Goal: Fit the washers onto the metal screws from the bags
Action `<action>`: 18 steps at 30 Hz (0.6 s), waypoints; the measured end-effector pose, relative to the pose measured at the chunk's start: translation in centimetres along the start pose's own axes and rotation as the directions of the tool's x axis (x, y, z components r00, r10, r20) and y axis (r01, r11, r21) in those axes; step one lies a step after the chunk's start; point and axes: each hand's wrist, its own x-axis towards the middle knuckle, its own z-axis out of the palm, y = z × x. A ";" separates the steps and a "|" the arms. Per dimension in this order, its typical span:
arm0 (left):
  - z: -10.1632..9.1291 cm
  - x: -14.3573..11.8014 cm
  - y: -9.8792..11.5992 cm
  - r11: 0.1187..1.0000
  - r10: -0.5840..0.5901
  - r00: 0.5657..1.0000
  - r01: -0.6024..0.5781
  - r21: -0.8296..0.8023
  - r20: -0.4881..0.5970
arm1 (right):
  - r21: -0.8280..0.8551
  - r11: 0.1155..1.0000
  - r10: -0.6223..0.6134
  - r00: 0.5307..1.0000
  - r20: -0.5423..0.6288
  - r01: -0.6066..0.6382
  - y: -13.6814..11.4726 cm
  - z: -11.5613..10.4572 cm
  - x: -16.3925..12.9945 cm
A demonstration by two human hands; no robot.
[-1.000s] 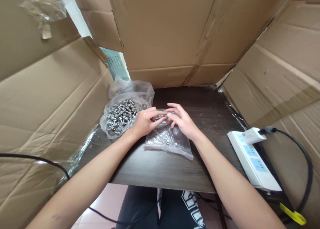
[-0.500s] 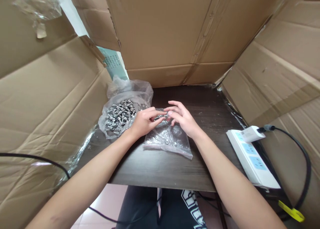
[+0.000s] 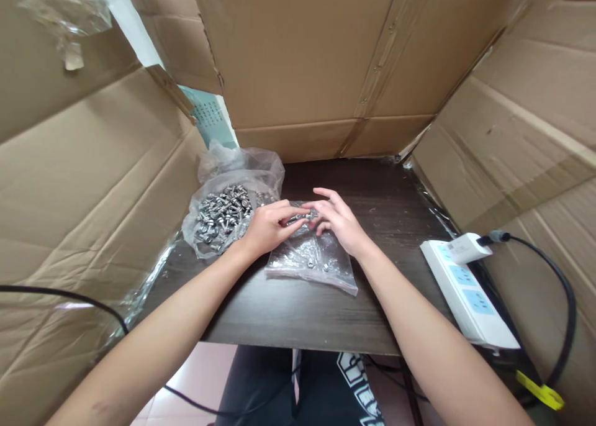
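My left hand [image 3: 270, 226] pinches a small silver bolt [image 3: 300, 217] between thumb and fingertips, holding it roughly level. At the bolt's right end, the thumb and index finger of my right hand [image 3: 341, 222] close on it, the other fingers loosely spread. Whether a nut sits on that end is too small to tell. Under both hands lies a clear zip bag [image 3: 288, 267] with shiny hardware. Two nuts show near its front edge, one of them a hex nut [image 3: 310, 263]. To the left of my left hand is an open plastic bag [image 3: 190, 227] full of metal bolts [image 3: 223, 215].
A white power strip [image 3: 484, 320] with a plugged-in adapter [image 3: 468, 249] and black cable [image 3: 565, 277] lies at the right of the dark table [image 3: 298, 323]. Cardboard walls [image 3: 307, 59] enclose the back and sides. Another cable [image 3: 69, 292] runs at the left.
The fingers of my right hand have closed in on the bolt's end, the thumb and index shifting slightly. My left hand keeps its pinch in nearly the same place.
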 end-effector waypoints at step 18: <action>0.0 -0.1 -0.1 1.000 -0.007 1.000 0.007 0.018 0.024 | -0.043 0.999 -0.025 1.000 0.014 0.026 0.1 0.3 0.1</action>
